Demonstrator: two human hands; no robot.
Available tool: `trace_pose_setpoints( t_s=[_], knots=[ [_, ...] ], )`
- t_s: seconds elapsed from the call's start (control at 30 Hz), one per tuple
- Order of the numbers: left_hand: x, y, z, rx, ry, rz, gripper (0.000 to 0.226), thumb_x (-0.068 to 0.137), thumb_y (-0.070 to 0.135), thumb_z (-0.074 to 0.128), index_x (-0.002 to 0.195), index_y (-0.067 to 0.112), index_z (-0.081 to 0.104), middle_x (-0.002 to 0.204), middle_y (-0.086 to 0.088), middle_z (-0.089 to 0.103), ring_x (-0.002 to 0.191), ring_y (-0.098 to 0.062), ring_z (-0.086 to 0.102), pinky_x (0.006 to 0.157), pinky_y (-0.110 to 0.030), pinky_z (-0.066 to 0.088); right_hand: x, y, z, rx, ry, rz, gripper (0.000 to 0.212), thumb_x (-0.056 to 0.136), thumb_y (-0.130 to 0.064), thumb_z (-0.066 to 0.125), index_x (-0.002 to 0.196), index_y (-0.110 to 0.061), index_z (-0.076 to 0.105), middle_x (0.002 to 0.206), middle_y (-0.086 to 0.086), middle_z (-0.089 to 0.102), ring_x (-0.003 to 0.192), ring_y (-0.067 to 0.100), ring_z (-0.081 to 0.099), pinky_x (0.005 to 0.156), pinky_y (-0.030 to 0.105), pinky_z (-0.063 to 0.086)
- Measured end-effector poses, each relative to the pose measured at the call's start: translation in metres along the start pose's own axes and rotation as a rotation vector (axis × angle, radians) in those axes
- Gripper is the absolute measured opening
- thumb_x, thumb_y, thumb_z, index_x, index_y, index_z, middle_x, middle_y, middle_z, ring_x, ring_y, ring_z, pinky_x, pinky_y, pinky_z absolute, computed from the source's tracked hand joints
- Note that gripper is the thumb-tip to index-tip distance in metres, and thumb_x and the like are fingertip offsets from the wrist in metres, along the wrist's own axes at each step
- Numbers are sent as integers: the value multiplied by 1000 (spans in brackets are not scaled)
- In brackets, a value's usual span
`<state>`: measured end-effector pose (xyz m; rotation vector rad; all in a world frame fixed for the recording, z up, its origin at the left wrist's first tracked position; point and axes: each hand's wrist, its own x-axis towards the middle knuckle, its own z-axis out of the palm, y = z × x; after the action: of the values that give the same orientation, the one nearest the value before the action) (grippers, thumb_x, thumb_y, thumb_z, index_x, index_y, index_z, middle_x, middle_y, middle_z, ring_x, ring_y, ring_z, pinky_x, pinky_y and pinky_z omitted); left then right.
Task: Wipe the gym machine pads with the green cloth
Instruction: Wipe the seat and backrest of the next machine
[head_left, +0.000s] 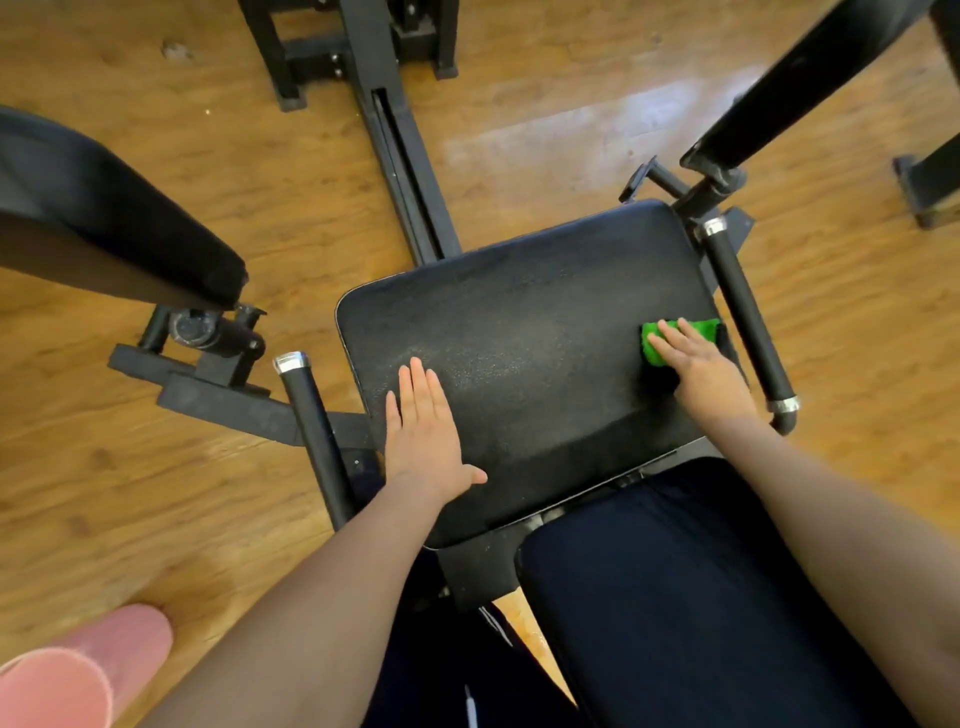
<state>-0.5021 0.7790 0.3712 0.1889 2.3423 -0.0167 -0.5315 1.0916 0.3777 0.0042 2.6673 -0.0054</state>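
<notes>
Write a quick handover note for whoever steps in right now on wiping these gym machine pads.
Left hand: flat, fingers straight, resting on the seat pad near its left edge.
Right hand: pressing the green cloth on the seat pad at its right edge, beside the right handle.
Done: cannot tell how much of the seat is wiped.
Left: finish the seat, then the left arm pad and right arm pad.

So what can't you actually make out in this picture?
Head view only:
- Much of the green cloth: the right hand lies over it.
- The seat pad beneath both hands, including the left hand.
- The long pads at upper left and upper right: cut off by the frame edges.
- The pad's near edge: hidden by dark trousers.
</notes>
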Motion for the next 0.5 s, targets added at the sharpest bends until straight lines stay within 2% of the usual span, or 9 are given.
trace_pose_setpoints(
  t_s=[0.13,0.2,0.3,0.5],
  knots=[
    [2,3,-1,4,-15,-10,132,76,70,61,144,-5,-24,152,-26,-30,142,-38,-25,117,-48,-7,13,16,-8,131,168,121,75,75,21,52,142,-7,36,152,9,28,143,25,16,115,40,22],
    [0,3,-1,11,-29,-10,132,76,71,60,144,-5,-24,152,-26,-30,142,-37,-25,117,-48,-6,24,23,-11,150,144,186,75,77,20,50,145,-8,32,154,8,23,144,25,11,115,39,19],
    [2,4,-4,20,-38,-28,133,76,71,60,143,-5,-26,152,-25,-30,142,-37,-26,117,-47,-7,32,22,-10,128,61,219,77,80,16,49,148,-13,25,157,2,15,145,20,6,115,43,22],
    [1,5,-5,16,-64,-38,133,76,69,62,144,-4,-25,152,-24,-31,142,-37,-26,117,-47,-6,16,17,1,198,66,299,74,82,18,43,147,-12,25,156,1,15,145,17,7,117,32,13]
  ],
)
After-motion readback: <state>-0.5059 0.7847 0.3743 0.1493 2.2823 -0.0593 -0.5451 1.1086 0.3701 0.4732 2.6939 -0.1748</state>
